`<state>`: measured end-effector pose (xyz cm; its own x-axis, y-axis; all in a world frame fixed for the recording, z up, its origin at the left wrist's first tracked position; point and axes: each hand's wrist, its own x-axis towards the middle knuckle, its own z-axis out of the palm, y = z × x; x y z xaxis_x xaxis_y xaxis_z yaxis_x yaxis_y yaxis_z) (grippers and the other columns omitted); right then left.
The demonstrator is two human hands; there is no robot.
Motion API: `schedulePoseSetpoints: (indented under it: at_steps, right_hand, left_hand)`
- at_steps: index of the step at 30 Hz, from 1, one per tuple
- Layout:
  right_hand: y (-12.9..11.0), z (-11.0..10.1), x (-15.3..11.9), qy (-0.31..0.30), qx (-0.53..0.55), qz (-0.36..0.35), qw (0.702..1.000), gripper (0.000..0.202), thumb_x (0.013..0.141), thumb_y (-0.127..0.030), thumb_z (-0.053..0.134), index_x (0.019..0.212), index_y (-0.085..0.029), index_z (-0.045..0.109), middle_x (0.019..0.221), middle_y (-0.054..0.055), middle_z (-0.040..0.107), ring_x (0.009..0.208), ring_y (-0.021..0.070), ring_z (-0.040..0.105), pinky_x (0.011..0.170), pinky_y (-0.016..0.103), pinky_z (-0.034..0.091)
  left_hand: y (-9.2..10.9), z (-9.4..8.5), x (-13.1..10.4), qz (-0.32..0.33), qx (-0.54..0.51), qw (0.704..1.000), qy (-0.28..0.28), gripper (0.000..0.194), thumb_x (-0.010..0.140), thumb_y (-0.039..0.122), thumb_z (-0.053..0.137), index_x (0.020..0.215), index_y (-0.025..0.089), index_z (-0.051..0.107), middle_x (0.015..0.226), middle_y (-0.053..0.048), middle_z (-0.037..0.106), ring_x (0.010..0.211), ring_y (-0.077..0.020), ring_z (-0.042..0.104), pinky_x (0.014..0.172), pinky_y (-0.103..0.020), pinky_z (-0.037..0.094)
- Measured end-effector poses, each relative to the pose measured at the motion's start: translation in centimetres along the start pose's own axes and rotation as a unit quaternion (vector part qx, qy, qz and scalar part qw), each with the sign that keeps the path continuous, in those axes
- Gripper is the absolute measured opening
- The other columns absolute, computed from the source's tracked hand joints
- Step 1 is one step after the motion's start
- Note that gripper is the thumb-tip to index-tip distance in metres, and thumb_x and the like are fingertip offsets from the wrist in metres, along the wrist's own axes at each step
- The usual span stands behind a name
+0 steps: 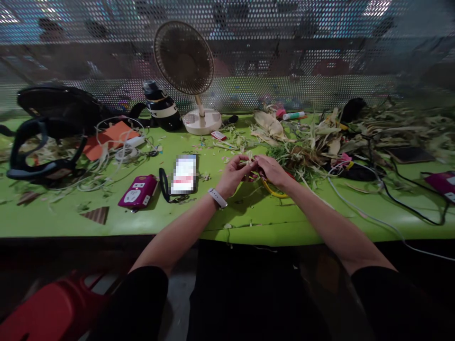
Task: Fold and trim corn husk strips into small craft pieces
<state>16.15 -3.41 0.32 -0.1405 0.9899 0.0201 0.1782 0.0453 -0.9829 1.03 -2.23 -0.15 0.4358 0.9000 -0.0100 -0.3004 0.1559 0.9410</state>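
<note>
My left hand (233, 174), with a pale watch (217, 198) on its wrist, is closed in a pinch over the green table. My right hand (273, 171) meets it at the fingertips, also pinching. A small pale, husk-like plant piece (250, 155) sticks up between the fingers; most of it is hidden. Under my right hand a yellow curved handle (275, 190) lies on the table, partly covered. Just beyond that hand spreads a bunch of green and brown plant strands (295, 158).
Dry husks (270, 124) and leaves pile up at the right. A fan (202, 122), a black bottle (162, 111) and a perforated screen (249, 61) stand behind. Leftward lie a lit phone (184, 174), a purple power strip (138, 192) and cables. A red chair (53, 303) is below.
</note>
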Motion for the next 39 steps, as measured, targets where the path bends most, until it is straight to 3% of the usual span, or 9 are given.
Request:
schedulePoseSetpoints:
  at_steps: [5, 12, 16, 21, 25, 30, 35, 39]
  right_hand:
    - [-0.1, 0.3, 0.1, 0.015, 0.019, -0.005, 1.0, 0.037, 0.09, -0.052, 0.05, 0.07, -0.023, 0.039, 0.053, -0.007, 0.036, 0.044, 0.0089, 0.032, 0.044, 0.024, 0.028]
    - [-0.4, -0.2, 0.2, 0.019, 0.01, -0.012, 1.0, 0.039, 0.088, -0.051, 0.053, 0.064, -0.023, 0.04, 0.049, -0.006, 0.035, 0.043, 0.0087, 0.031, 0.044, 0.025, 0.03]
    - [-1.2, -1.4, -0.4, -0.001, -0.031, -0.013, 0.999, 0.04, 0.088, -0.049, 0.051, 0.061, -0.022, 0.041, 0.054, -0.003, 0.042, 0.048, 0.0107, 0.039, 0.05, 0.027, 0.035]
    - [-1.5, -2.0, -0.6, 0.01, -0.148, -0.048, 0.988, 0.058, 0.084, -0.07, 0.048, 0.056, -0.019, 0.046, 0.053, -0.001, 0.042, 0.055, 0.0112, 0.037, 0.054, 0.028, 0.028]
    - [-1.4, -1.4, -0.3, 0.002, -0.127, -0.091, 0.988, 0.058, 0.078, -0.073, 0.053, 0.059, -0.019, 0.049, 0.055, -0.003, 0.039, 0.057, 0.0106, 0.035, 0.054, 0.027, 0.025]
    - [-1.3, -0.8, -0.2, -0.021, -0.049, -0.053, 0.997, 0.059, 0.079, -0.077, 0.049, 0.061, -0.021, 0.042, 0.053, -0.004, 0.035, 0.053, 0.0096, 0.031, 0.051, 0.026, 0.026]
    - [-0.7, -0.7, 0.1, -0.037, -0.037, -0.06, 0.997, 0.063, 0.073, -0.082, 0.052, 0.065, -0.019, 0.05, 0.058, -0.002, 0.046, 0.057, 0.0107, 0.042, 0.054, 0.025, 0.033]
    - [-0.3, -0.8, 0.3, -0.04, -0.055, -0.075, 0.995, 0.064, 0.074, -0.082, 0.051, 0.066, -0.018, 0.053, 0.058, -0.002, 0.049, 0.058, 0.0116, 0.044, 0.056, 0.026, 0.035]
  left_hand:
    - [0.2, 0.1, 0.1, 0.044, 0.003, 0.998, 0.045, 0.054, 0.056, 0.046, 0.088, 0.083, 0.019, 0.05, 0.062, 0.005, 0.066, 0.052, -0.0084, 0.063, 0.046, -0.016, 0.038]
    - [0.6, -0.4, 0.4, 0.06, 0.012, 0.996, 0.057, 0.047, 0.06, 0.043, 0.087, 0.083, 0.017, 0.055, 0.061, 0.004, 0.065, 0.05, -0.007, 0.062, 0.048, -0.017, 0.039]
    - [0.6, -0.8, 0.6, 0.035, 0.043, 0.998, -0.015, 0.043, 0.061, 0.041, 0.087, 0.083, 0.016, 0.06, 0.06, 0.004, 0.064, 0.049, -0.0062, 0.058, 0.048, -0.018, 0.038]
    - [0.8, -0.6, 0.2, 0.01, 0.069, 0.993, -0.093, 0.035, 0.061, 0.036, 0.087, 0.082, 0.018, 0.065, 0.066, 0.004, 0.063, 0.056, -0.0058, 0.053, 0.054, -0.019, 0.041]
    - [0.9, -0.7, 0.0, 0.033, 0.083, 0.991, -0.098, 0.03, 0.066, 0.037, 0.084, 0.082, 0.018, 0.066, 0.07, 0.003, 0.063, 0.062, -0.0061, 0.052, 0.059, -0.019, 0.041]
    - [0.5, -0.8, 0.2, 0.052, 0.131, 0.985, -0.104, 0.035, 0.073, 0.049, 0.077, 0.078, 0.017, 0.064, 0.056, 0.005, 0.051, 0.051, -0.0048, 0.042, 0.05, -0.019, 0.035]
    - [0.0, -0.9, 0.3, -0.025, 0.077, 0.99, -0.118, 0.043, 0.069, 0.054, 0.079, 0.082, 0.019, 0.057, 0.071, 0.0, 0.067, 0.062, -0.0107, 0.063, 0.063, -0.024, 0.05]
    - [0.1, -1.2, 0.4, -0.027, 0.094, 0.99, -0.101, 0.038, 0.071, 0.047, 0.08, 0.083, 0.018, 0.059, 0.061, 0.003, 0.06, 0.05, -0.0076, 0.053, 0.05, -0.021, 0.038]
